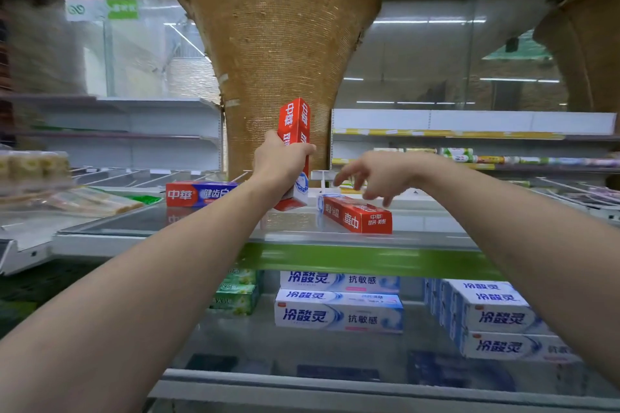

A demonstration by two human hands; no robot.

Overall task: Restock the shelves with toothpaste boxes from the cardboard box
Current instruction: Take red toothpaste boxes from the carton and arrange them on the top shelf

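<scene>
Toothpaste box (295, 131), red, stands nearly upright in the left hand (281, 164), whose fingers curl round its lower half above the glass shelf (201, 228). At three o'clock the right hand (375, 174) hovers with fingers spread and holding nothing, just over a second red box (355, 214) lying flat. At nine o'clock a red-and-blue box (198, 194) lies on the same shelf. White boxes (339, 308) are stacked on the shelf below.

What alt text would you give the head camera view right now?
The left hand grips a red toothpaste box upright over the glass shelf, while the open right hand hovers above a second red box lying flat there. White toothpaste boxes are stacked on the shelf below.
</scene>
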